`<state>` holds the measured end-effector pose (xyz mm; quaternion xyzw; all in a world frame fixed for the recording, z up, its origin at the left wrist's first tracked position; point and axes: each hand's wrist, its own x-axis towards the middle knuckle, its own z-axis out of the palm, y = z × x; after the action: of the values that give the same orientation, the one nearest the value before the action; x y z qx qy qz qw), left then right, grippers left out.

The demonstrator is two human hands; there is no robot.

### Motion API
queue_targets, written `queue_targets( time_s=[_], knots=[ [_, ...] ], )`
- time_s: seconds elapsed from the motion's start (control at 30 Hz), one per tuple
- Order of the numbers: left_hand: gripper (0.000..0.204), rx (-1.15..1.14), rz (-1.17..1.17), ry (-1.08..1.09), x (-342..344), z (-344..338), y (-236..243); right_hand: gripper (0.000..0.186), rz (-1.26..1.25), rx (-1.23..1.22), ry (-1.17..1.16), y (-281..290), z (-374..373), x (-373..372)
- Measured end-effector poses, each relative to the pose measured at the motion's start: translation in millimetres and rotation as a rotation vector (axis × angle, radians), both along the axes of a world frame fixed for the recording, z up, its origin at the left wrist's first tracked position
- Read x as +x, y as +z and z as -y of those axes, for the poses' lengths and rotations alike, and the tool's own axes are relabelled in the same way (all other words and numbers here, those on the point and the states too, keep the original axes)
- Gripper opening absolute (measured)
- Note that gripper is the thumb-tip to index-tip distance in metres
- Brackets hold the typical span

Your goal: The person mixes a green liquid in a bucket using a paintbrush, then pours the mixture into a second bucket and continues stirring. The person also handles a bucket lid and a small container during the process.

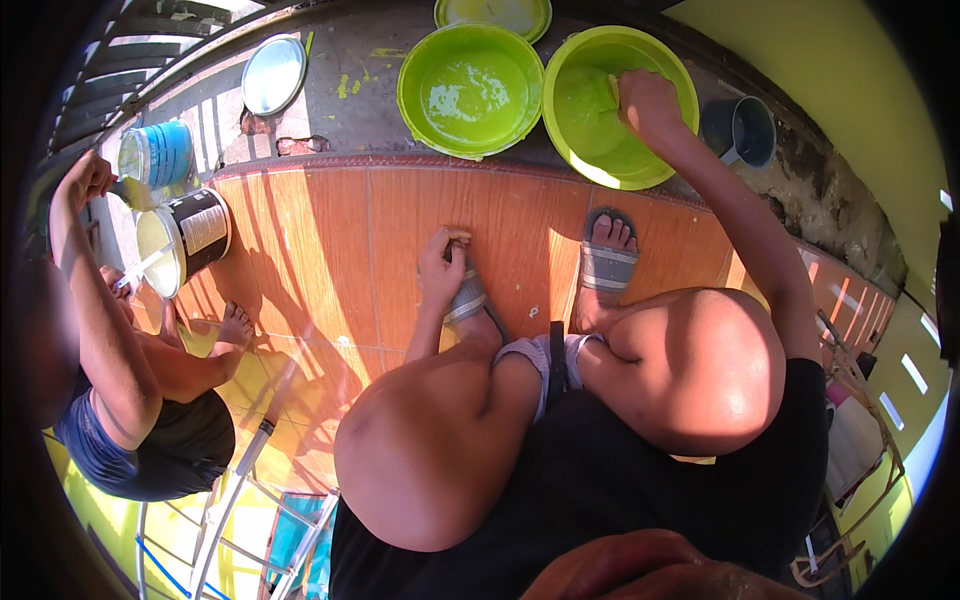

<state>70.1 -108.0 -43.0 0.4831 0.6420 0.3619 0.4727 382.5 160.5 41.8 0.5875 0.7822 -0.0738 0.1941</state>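
My right hand point(648, 100) reaches into the green bucket point(667, 142) of light green liquid at the upper right, closed on a small yellowish tool whose type I cannot make out. My left hand point(440, 265) is beside my sandaled left foot point(470, 298), closed round a small pale yellowish thing at its fingertips, too small to name. A second green bucket point(420, 90), shallower-looking with white patches inside, stands left of the first, with a green lid point(492, 12) behind it. A dark grey pail point(758, 130) stands just right of the bucket.
A co-worker's arm point(115, 370) is at the left, beside a black-and-white paint pail point(205, 225) and a blue container point(155, 155). A silver lid point(272, 72) lies on the concrete ledge point(350, 120). A metal ladder point(230, 500) is at lower left, over the orange tiled floor point(320, 240).
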Motion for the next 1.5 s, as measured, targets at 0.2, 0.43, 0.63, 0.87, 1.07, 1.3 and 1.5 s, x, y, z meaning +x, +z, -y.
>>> queue_targets(
  time_s=[0.2, 0.43, 0.63, 0.87, 1.07, 1.3, 1.5],
  knots=[
    [0.016, 0.010, 0.014, -0.017, -1, 1, -3, 0.018, -0.042, 0.104, 0.015, -11, 15, 2],
    [0.018, 0.038, -0.052, -0.035, -1, -4, 4, 0.024, -0.139, -0.040, -0.018, -56, 23, -1],
    [0.014, 0.013, -0.004, -0.026, -2, -3, 3, 0.025, -0.117, -0.273, -0.064, -28, 4, 7],
    [0.017, -0.007, 0.023, -0.003, -2, -1, -6, 0.029, -0.219, -0.323, -0.077, -27, -15, 21],
    [0.018, -0.002, 0.033, 0.004, 0, -1, -2, 0.026, -0.072, -0.092, -0.125, -53, -7, 8],
    [0.018, 0.035, -0.009, -0.017, -3, -2, 0, 0.018, -0.014, -0.063, -0.006, -23, -5, -1],
    [0.017, -0.008, 0.033, 0.000, -1, 1, 0, 0.018, -0.025, 0.066, -0.029, -24, 6, 0]
  ],
)
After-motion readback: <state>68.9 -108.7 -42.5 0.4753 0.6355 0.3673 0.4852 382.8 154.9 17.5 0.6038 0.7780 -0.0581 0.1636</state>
